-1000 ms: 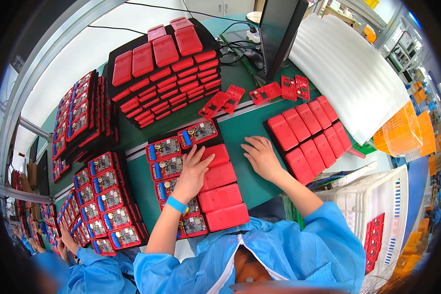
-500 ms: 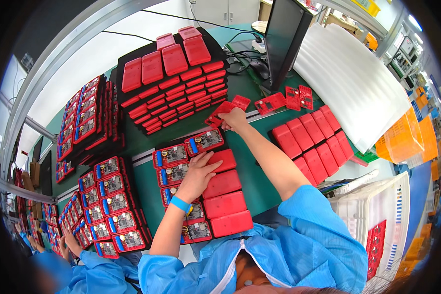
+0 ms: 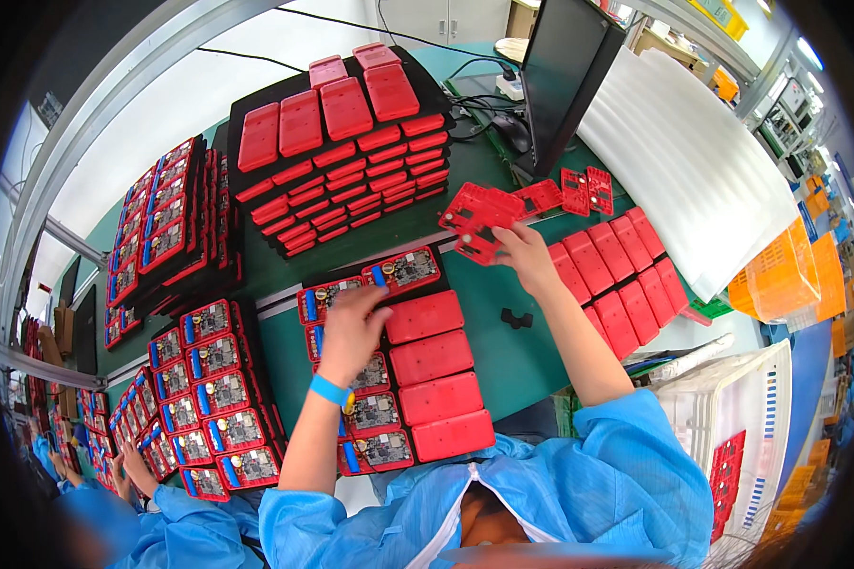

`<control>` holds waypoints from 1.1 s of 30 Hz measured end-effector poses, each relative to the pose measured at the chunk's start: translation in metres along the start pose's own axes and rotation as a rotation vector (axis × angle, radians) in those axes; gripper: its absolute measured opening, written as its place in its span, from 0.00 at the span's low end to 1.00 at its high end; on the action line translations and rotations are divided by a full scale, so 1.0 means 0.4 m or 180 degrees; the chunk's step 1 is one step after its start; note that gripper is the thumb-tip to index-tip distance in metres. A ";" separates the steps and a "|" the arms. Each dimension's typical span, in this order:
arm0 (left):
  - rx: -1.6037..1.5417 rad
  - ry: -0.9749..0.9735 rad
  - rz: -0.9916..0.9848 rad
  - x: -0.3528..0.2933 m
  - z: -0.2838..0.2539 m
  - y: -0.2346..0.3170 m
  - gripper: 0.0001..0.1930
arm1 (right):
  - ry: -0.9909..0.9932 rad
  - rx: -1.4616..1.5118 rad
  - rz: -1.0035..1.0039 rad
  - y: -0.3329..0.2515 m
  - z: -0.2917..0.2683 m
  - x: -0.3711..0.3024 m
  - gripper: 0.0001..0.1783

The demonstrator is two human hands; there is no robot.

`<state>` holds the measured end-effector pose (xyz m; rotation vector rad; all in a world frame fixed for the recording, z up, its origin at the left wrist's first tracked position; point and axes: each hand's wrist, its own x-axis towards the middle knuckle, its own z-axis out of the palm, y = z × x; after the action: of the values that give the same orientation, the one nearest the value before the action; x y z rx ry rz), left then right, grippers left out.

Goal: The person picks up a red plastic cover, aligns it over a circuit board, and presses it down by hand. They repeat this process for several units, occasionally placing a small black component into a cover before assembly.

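Observation:
My right hand [image 3: 525,254] grips the edge of a red plastic case half [image 3: 476,246] with cut-outs. Another red case half [image 3: 481,207] overlaps it on the far side; whether I hold both, I cannot tell. My left hand [image 3: 351,334] is over the near tray's left column, fingers bent and blurred. Beneath it are open red cases with circuit boards and blue parts, such as this case [image 3: 374,452]. Beside them, a column of closed red cases [image 3: 434,361] lies face down. At the tray's far end sits another open case with a board [image 3: 403,270].
Stacked trays of red cases [image 3: 346,106] stand at the back, with board-filled trays [image 3: 220,398] at left. A monitor [image 3: 571,85], rows of red cases [image 3: 626,275], white foam sheets [image 3: 683,161] and a small black piece [image 3: 515,319] are rightward. A co-worker's hand [image 3: 139,469] shows lower left.
My right hand has moved right and nearer with the red case half. My left hand has lifted from the closed cases and shifted left. The small black piece is now uncovered.

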<state>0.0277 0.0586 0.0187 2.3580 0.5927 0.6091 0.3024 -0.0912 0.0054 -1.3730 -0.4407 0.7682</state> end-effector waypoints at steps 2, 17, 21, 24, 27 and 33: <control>0.0392 0.0101 -0.0275 0.031 -0.039 -0.015 0.23 | -0.0187 0.0338 -0.0013 0.004 -0.036 -0.025 0.16; 0.1171 0.0167 0.0500 0.051 0.028 -0.095 0.13 | -0.0154 0.0761 0.0138 0.022 -0.055 -0.100 0.18; 0.1418 0.0178 0.0715 0.052 0.041 -0.077 0.12 | -0.0204 0.0765 0.0206 0.023 -0.032 -0.100 0.18; 0.1297 0.0199 0.0654 0.046 0.043 -0.075 0.12 | -0.0303 0.0680 0.0180 0.030 -0.017 -0.098 0.18; 0.0869 0.0211 0.0271 0.042 0.049 -0.086 0.14 | -0.0331 0.0864 0.0180 0.036 -0.003 -0.097 0.18; 0.0474 0.0099 -0.0348 0.061 0.051 -0.078 0.17 | -0.0443 0.1211 0.0245 0.041 0.006 -0.098 0.19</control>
<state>0.0504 0.0848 -0.0094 2.4381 0.8004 0.5706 0.2701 -0.1170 -0.0044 -0.9895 -0.3301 0.9607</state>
